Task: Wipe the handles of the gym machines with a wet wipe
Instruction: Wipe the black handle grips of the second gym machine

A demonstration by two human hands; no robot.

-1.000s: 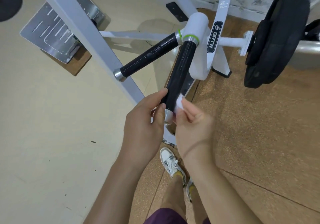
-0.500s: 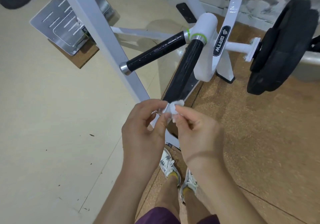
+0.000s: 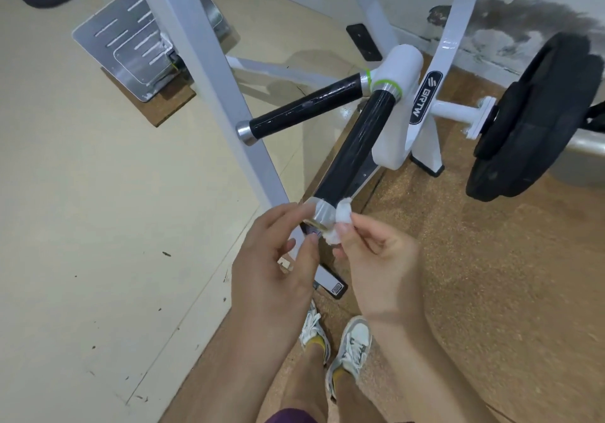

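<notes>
Two black handles branch from a white gym machine hub [image 3: 397,72]. The near handle [image 3: 355,150] points toward me and ends in a silver cap [image 3: 319,214]. My right hand [image 3: 379,259] pinches a crumpled white wet wipe [image 3: 339,224] against the right side of that cap. My left hand [image 3: 278,259] has its curled fingers and thumb at the left side and underside of the cap. The far handle [image 3: 304,110] points left, untouched, with its own silver end cap.
A white slanted frame bar [image 3: 209,72] crosses just left of the handles. Black weight plates [image 3: 537,114] hang on a sleeve at right. A metal foot plate [image 3: 131,46] lies at the upper left. My sneakers [image 3: 334,340] stand on the cork floor below my hands.
Both hands slid down the near handle from its lower black grip to the silver end cap. The wipe now sits beside the cap. The view widened as my head pulled back.
</notes>
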